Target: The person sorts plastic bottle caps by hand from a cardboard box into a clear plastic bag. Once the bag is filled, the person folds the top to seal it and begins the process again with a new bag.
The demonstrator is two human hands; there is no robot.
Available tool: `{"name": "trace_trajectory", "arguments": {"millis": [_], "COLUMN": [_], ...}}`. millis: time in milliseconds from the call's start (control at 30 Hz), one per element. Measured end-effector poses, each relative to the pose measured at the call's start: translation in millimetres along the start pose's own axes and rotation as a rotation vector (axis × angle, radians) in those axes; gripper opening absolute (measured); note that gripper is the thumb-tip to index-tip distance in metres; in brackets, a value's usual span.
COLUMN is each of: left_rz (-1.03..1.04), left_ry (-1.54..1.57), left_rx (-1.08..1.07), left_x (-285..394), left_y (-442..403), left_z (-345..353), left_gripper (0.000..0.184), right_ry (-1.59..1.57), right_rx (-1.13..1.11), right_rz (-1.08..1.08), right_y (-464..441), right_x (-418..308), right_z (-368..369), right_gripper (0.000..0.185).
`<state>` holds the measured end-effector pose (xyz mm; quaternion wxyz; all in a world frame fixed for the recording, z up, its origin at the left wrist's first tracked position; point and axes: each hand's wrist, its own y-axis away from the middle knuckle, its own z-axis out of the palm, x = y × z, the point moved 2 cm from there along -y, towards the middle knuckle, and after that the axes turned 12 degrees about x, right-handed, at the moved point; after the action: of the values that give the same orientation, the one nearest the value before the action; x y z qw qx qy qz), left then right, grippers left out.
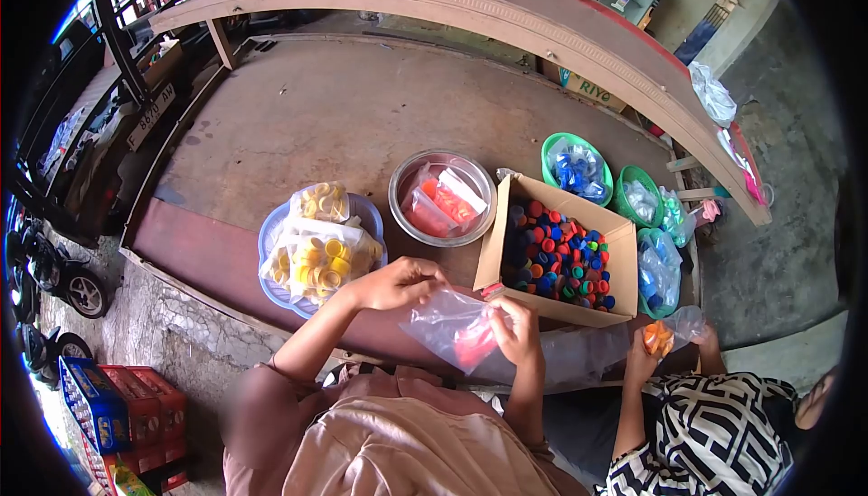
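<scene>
Between my hands hangs a clear plastic bag (436,326) with red caps (472,344) in its lower part. My left hand (402,284) pinches the bag's upper left edge. My right hand (517,329) is closed on the bag's right side, and a small red cap (493,290) shows at its fingertips. Just beyond my right hand stands an open cardboard box (579,311) full of red, blue and other coloured bottle caps (556,256). A round metal bowl (398,211) with bagged red caps (434,207) lies ahead of my hands.
Left, a blue basket (271,225) holds bags of yellow caps (324,265). Green baskets (548,157) with bagged caps stand beyond the box. A co-worker (705,433) at right holds a bag of orange caps (658,340). Crates (127,410) stand on the floor at lower left.
</scene>
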<state>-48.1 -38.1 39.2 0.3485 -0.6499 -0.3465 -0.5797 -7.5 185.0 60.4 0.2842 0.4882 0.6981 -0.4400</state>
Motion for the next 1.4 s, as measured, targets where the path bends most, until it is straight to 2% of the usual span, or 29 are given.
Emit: {"name": "trace_trajectory", "arguments": {"millis": [33,167,267,400,533,667,767,900,1000,1067,1133,1167,1200,1267,1367,1400], "left_rz": [-0.054,0.078,0.315,0.524,0.369,0.305,0.322,0.458,0.382,0.321,0.197,-0.017,-0.182,-0.243,-0.320,-0.420], "left_ry": [0.136,0.092,-0.303,-0.144,-0.184,-0.196,-0.208,-0.207,-0.124,0.134,0.437,0.262,0.200,0.198,0.200,0.396], "left_rx": [-0.048,-0.043,0.056,0.135,-0.002,0.117,0.098,0.207,0.355,0.447,0.500,0.328,0.167,-0.037,-0.077,-0.058], "left_x": [1,15,22,28,15,26,19,22,18,5,12,3,-6,-42,-59,-63], "left_y": [4,11,12,13,15,18,16,14,17,22,23,29,31,37,43,46], "left_z": [0,5,5,12,11,17,14,6,0,1,16,14,17,21,22,22], "left_gripper": [0.021,0.020,0.022,0.013,0.011,0.012,0.012,0.013,0.012,0.015,0.022,0.030,0.029,0.031,0.026,0.025], "right_ry": [-0.068,-0.282,-0.387,-0.427,-0.463,-0.502,-0.564,-0.514,-0.425,-0.568,-0.546,-0.508,-0.468,-0.341,-0.083,-0.023], "right_rx": [-0.024,-0.129,-0.222,-0.308,-0.338,-0.392,-0.391,-0.407,-0.347,-0.168,-0.067,-0.046,-0.026,0.015,0.067,0.063], "right_rz": [0.074,0.274,0.316,0.375,0.373,0.364,0.399,0.421,0.383,0.402,0.354,0.327,0.300,0.236,0.117,0.066], "right_y": [2,5,5,4,2,3,6,6,3,5,7,8,8,6,1,0], "right_x": [9,28,33,33,33,39,43,39,36,38,44,46,48,45,19,16], "right_z": [-3,-9,-4,-1,-1,0,1,2,-3,-7,-12,-12,-12,-12,-16,-17], "right_gripper": [0.008,0.010,0.014,0.015,0.016,0.016,0.016,0.016,0.015,0.013,0.012,0.011,0.011,0.009,0.006,0.005]}}
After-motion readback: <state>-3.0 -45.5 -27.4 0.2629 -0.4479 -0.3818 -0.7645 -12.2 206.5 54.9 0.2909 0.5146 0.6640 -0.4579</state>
